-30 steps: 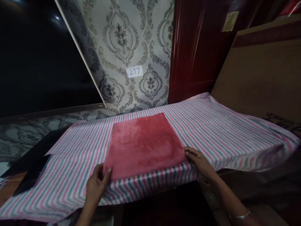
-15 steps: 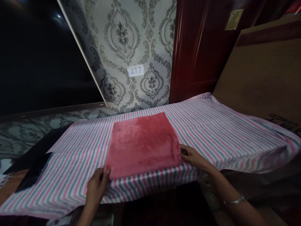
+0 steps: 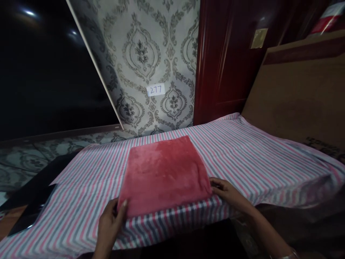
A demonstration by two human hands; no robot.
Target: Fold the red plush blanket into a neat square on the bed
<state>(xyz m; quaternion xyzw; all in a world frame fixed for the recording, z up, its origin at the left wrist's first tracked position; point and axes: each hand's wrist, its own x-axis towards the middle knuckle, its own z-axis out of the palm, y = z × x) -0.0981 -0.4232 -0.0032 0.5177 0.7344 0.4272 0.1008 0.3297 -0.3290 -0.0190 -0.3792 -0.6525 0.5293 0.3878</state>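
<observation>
A square, flat piece of pink plush cloth (image 3: 164, 176) lies on a striped sheet (image 3: 234, 151) of pink, white and grey. Its surface is smooth apart from small creases along the right side. My left hand (image 3: 111, 219) grips the near left corner, thumb on top and fingers at the edge or beneath it. At the near right corner, my right hand (image 3: 225, 190) pinches the cloth's edge; its fingertips are partly hidden. Whether the cloth is one layer or folded, I cannot tell.
The striped sheet hangs over the near edge of the table. A large dark screen (image 3: 54, 72) stands at the left, with a dark glossy panel (image 3: 32, 212) below it. A cardboard box (image 3: 302, 90) is at the right. Behind are patterned wallpaper and a numbered label (image 3: 155, 89).
My view has tilted up a little, so the scene sits lower in the picture. Both hands stay at the cloth's near corners, and the cloth lies much as before.
</observation>
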